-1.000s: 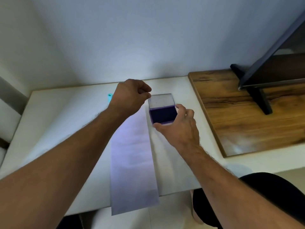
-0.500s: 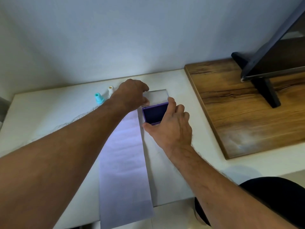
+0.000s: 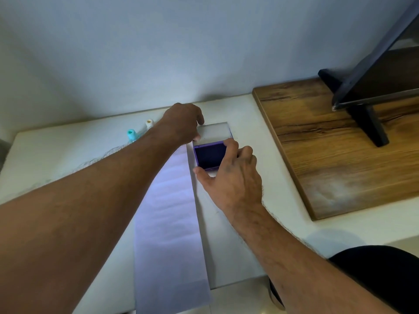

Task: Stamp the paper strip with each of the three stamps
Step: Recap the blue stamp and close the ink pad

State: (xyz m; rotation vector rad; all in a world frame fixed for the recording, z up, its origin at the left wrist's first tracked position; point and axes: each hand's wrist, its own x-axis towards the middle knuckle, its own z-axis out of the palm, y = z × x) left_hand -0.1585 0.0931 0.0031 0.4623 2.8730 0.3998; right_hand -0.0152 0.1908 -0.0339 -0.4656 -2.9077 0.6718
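Note:
A long white paper strip (image 3: pixel 172 223) lies lengthwise on the white table (image 3: pixel 56 159), its near end hanging over the front edge. Just right of its far end sits a purple ink pad (image 3: pixel 208 156), open, with its clear lid (image 3: pixel 214 131) folded back. My left hand (image 3: pixel 181 123) is curled at the lid's left edge, thumb touching it. My right hand (image 3: pixel 231 177) grips the pad's base from the near right. A teal stamp (image 3: pixel 131 134) and a white stamp (image 3: pixel 149 123) stand left of my left wrist. A third stamp is not visible.
A wooden board (image 3: pixel 328 155) lies on the table's right side and carries a black monitor stand (image 3: pixel 367 123) with a tilted screen above it. A wall runs close behind the table. A dark rounded object (image 3: pixel 374 279) sits below the table's front right.
My left hand has come down onto the lid's left edge. My right hand has closed further around the pad's base. The view shifted, bringing the teal and white stamps into sight.

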